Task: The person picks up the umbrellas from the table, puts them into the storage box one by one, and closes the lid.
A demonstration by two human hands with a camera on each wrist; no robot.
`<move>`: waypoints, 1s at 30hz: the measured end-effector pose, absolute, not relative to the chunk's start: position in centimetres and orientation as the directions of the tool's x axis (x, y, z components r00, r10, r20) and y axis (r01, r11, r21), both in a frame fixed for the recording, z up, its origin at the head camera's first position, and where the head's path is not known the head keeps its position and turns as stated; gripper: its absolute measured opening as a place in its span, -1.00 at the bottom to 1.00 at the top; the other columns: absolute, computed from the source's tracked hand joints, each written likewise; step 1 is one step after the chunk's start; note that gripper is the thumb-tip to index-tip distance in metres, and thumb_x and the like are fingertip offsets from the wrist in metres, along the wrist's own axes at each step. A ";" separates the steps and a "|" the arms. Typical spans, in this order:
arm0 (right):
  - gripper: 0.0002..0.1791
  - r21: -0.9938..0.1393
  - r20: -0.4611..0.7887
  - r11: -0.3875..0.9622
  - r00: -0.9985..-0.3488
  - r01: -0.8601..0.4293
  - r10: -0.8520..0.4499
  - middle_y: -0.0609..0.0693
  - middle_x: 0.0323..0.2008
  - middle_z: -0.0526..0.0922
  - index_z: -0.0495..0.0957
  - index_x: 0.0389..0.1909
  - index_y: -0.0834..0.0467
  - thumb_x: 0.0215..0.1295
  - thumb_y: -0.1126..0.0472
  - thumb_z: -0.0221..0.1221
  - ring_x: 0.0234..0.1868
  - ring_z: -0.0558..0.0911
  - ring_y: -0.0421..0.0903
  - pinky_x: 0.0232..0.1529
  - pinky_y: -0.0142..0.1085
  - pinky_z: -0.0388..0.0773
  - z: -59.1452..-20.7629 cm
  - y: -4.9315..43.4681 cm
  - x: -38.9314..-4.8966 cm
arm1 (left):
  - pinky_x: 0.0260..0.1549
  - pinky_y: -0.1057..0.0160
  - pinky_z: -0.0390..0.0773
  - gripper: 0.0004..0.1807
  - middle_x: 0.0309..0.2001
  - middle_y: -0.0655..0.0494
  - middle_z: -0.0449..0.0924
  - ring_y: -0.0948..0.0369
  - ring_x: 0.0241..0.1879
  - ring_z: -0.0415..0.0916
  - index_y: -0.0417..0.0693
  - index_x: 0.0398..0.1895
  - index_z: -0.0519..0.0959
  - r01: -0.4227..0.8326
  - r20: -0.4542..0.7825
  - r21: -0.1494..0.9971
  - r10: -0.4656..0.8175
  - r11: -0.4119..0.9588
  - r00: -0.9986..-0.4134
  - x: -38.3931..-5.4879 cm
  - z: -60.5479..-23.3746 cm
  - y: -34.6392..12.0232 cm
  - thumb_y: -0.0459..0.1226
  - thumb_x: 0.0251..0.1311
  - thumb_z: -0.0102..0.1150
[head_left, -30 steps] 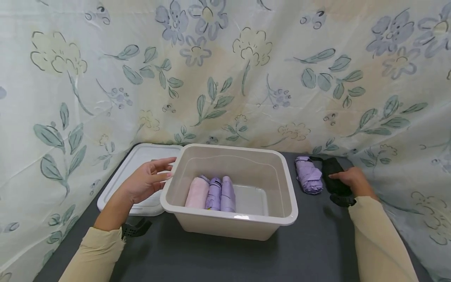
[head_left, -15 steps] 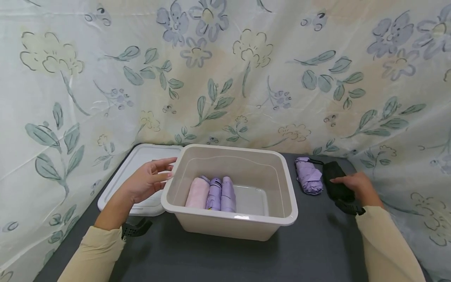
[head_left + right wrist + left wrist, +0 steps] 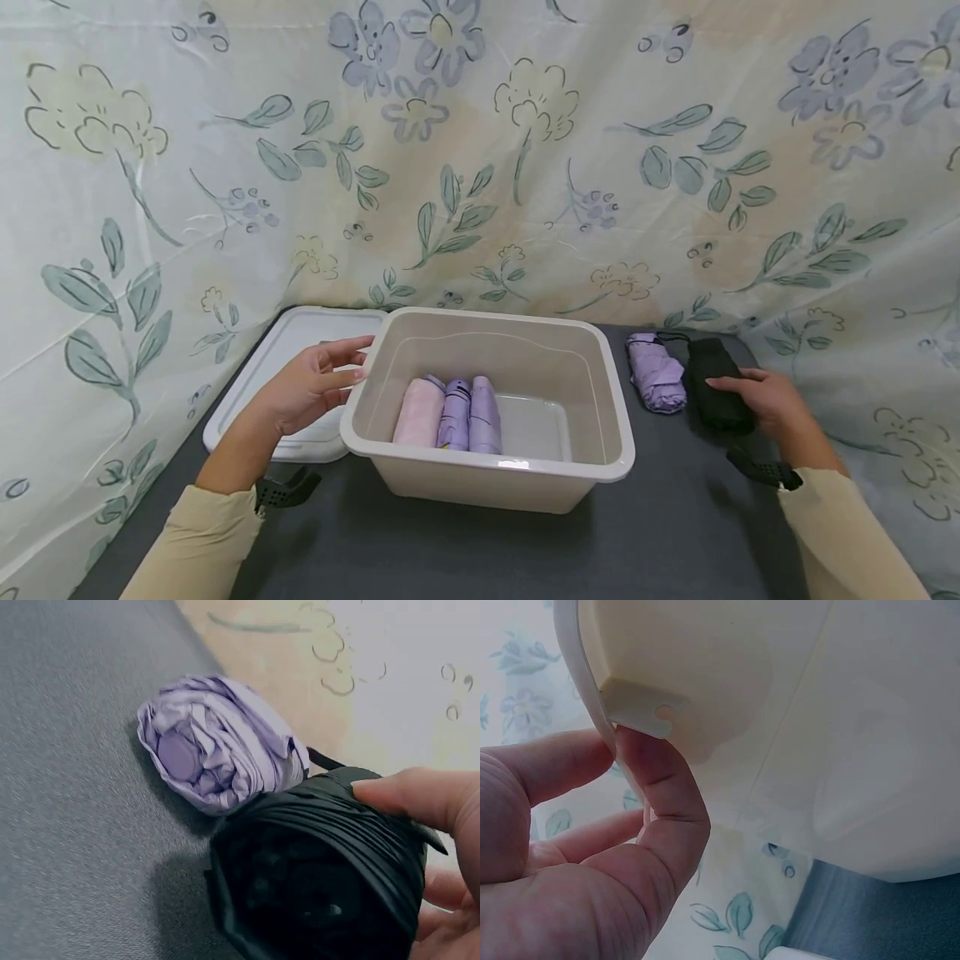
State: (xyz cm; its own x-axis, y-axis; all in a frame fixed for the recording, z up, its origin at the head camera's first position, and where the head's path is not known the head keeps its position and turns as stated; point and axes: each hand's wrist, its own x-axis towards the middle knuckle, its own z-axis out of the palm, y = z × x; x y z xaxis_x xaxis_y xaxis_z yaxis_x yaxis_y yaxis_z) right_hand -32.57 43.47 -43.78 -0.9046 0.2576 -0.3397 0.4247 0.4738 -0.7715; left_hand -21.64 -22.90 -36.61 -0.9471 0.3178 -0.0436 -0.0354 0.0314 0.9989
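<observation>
My left hand (image 3: 318,385) pinches the left rim of a beige plastic storage bin (image 3: 495,483). In the left wrist view, the curled forefinger (image 3: 667,780) goes under the rim, with the thumb on its outer side. My right hand (image 3: 772,404) grips a folded black umbrella (image 3: 716,387) from its right side, thumb on top. The right wrist view shows the umbrella's bunched end towards the camera. Just left of it lies a folded lilac umbrella (image 3: 655,375). Inside the bin, a pink rolled bundle (image 3: 420,414) and two purple folded umbrellas (image 3: 484,417) stand side by side at the left.
A white lid (image 3: 255,383) lies flat left of the bin, partly behind my left hand. The dark grey tabletop (image 3: 480,558) runs under everything. A flowered curtain (image 3: 450,167) hangs along the back and both sides.
My right wrist and forearm have swung right and towards me, and the fingers now sit at the black umbrella's right side. The left hand and bin have stayed put.
</observation>
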 end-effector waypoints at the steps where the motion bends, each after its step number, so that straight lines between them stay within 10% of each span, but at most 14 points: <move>1: 0.20 -0.776 -0.342 0.466 -0.904 0.425 0.256 0.51 0.57 -0.24 -0.25 0.60 0.37 0.33 -0.19 0.28 0.53 0.10 0.41 0.47 0.24 0.24 -43.6 43.3 -32.4 | 0.02 0.28 0.69 -0.25 0.04 0.10 0.49 0.26 0.01 0.62 -0.29 0.59 0.11 -0.035 -0.043 0.999 0.317 0.033 -0.948 -21.6 -36.6 -22.9 -0.34 0.43 0.18; 8: 0.18 -0.770 -0.346 0.474 -0.904 0.427 0.251 0.48 0.57 -0.07 -0.20 0.63 0.28 0.32 -0.19 0.30 0.08 0.47 0.11 -0.23 -0.26 0.57 -42.4 42.0 -31.4 | 0.01 0.28 0.69 -0.25 0.03 0.10 0.49 0.27 0.01 0.62 -0.29 0.59 0.11 -0.035 -0.042 0.999 0.318 0.027 -0.947 -21.6 -36.7 -22.9 -0.35 0.43 0.18; 15: 0.21 -0.838 -0.308 0.394 -0.924 0.376 0.227 0.45 0.58 -0.08 -0.28 0.65 0.21 0.32 -0.18 0.32 0.41 0.38 0.22 0.32 0.06 0.51 -41.8 41.0 -30.4 | -0.01 0.26 0.71 -0.25 0.04 0.09 0.50 0.26 0.00 0.64 -0.30 0.59 0.11 -0.036 -0.042 0.999 0.324 0.024 -0.945 -21.6 -36.7 -22.9 -0.36 0.43 0.18; 21: 0.08 -0.937 -0.219 0.265 -0.974 0.228 0.064 0.45 0.59 -0.12 -0.07 0.66 -0.18 0.28 -0.05 0.40 -0.20 0.67 -0.40 -0.17 -0.33 0.72 -41.3 40.0 -29.7 | 0.00 0.27 0.70 -0.26 0.04 0.09 0.51 0.26 0.00 0.64 -0.28 0.58 0.12 -0.033 -0.043 0.999 0.318 0.038 -0.947 -21.5 -36.6 -22.9 -0.34 0.43 0.19; 30: -0.11 -0.981 -0.194 0.036 -0.979 0.192 -0.062 0.33 0.63 -0.33 0.12 0.57 -0.26 0.34 0.16 0.36 -0.15 0.69 -0.34 -0.17 -0.29 0.72 -39.8 38.4 -28.6 | 0.01 0.27 0.69 -0.25 0.04 0.09 0.51 0.26 0.01 0.63 -0.27 0.59 0.12 -0.034 -0.045 0.999 0.326 0.040 -0.944 -21.5 -36.5 -22.9 -0.33 0.44 0.18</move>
State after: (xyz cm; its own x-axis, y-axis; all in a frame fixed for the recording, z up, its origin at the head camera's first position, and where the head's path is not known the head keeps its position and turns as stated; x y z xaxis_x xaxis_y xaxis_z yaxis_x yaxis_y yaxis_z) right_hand -28.55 38.42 -39.76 -0.9790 -0.0622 -0.1943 0.1923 0.0358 -0.9807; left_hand -21.52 -22.91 -36.49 -0.9443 0.3258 -0.0455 -0.0343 0.0399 0.9986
